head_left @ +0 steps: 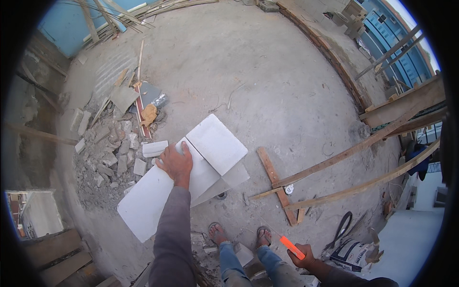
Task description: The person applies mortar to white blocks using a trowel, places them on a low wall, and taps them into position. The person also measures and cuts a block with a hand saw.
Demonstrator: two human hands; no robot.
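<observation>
My left hand (177,164) grips the upper left edge of a long white block (149,203), thumb apart from the curled fingers. Beyond a dark narrow gap lies a squarish white block (217,143), its corner toward the right. The blocks' pale side faces show beneath, near my feet. Low on the right, my right hand (303,256) is closed around the bright orange handle (291,247) of a tool. A thin line runs from the handle toward my feet; whether it is a blade seen edge-on I cannot tell.
Broken rubble (114,153) and scrap boards lie left of the blocks. Nailed timber (277,186) with long poles stands to the right. A torn bag (351,255) sits by my right hand, near a black strap (342,227). A low brick edge (330,48) borders the concrete floor.
</observation>
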